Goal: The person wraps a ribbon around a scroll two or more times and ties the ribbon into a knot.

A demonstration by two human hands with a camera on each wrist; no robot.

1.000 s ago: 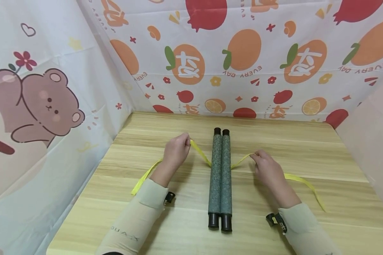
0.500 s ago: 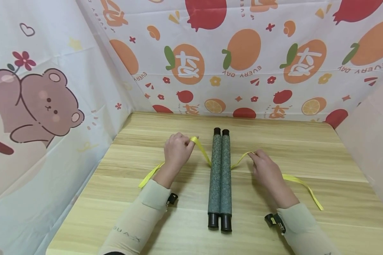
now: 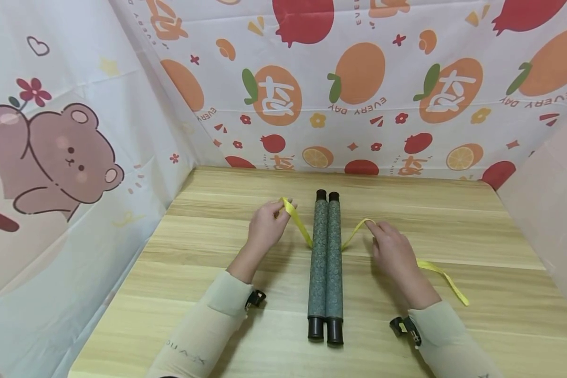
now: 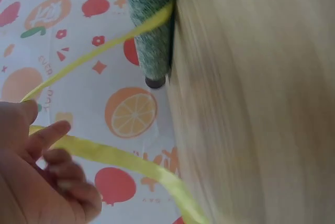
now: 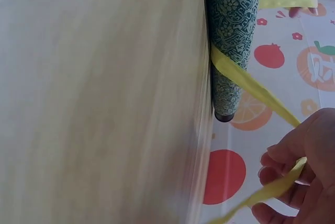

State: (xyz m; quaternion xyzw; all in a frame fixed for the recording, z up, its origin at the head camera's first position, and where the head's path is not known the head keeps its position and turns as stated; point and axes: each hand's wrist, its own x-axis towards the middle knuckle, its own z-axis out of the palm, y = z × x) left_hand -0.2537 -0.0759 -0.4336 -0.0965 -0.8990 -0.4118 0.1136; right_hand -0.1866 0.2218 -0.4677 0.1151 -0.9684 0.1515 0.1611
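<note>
Two green patterned rolls of a scroll, with dark knobs at their ends, lie side by side on the table. A yellow ribbon comes out from under them on both sides. To the left of the rolls, my left hand pinches one length of ribbon above the table. On the other side my right hand pinches the other length, whose tail trails behind the wrist. In the left wrist view a loose tail of ribbon hangs past the left fingers. Whatever runs beneath the rolls is hidden.
The wooden table reaches back to a fruit-printed cloth. A bear-printed cloth hangs along the left side, and a pale panel stands at the right. Each sleeve carries a small black wrist camera.
My left hand has shifted slightly right toward the rolls, and its ribbon tail has slid out of sight behind the arm. The right ribbon tail has drawn inward a little. The rolls stay put.
</note>
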